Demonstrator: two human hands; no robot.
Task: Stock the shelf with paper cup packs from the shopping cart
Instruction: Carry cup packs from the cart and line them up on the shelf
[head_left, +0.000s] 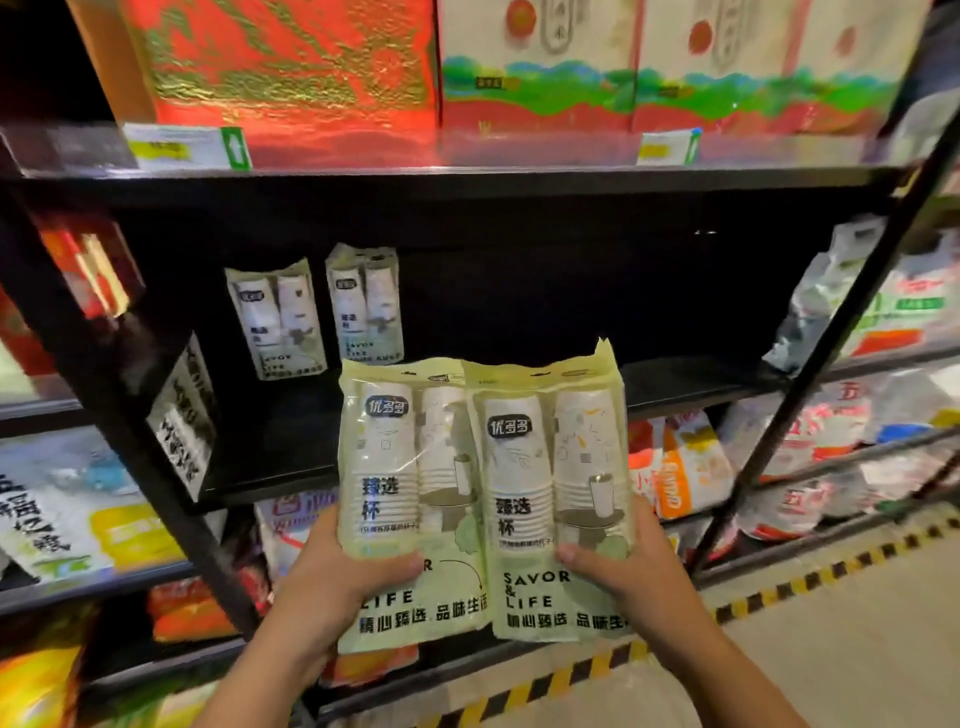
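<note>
Two pale green paper cup packs are held upright side by side in front of the black shelf. My left hand grips the left pack at its lower part, thumb across its front. My right hand grips the right pack the same way. Two more cup packs stand upright at the back left of the shelf. Another cup pack leans at the shelf's left end. The shopping cart is out of view.
Red and white gift boxes fill the shelf above, with price tags on its edge. Bagged goods sit on lower shelves and to both sides. A slanted black upright stands at right. Yellow-black floor tape runs along the shelf base.
</note>
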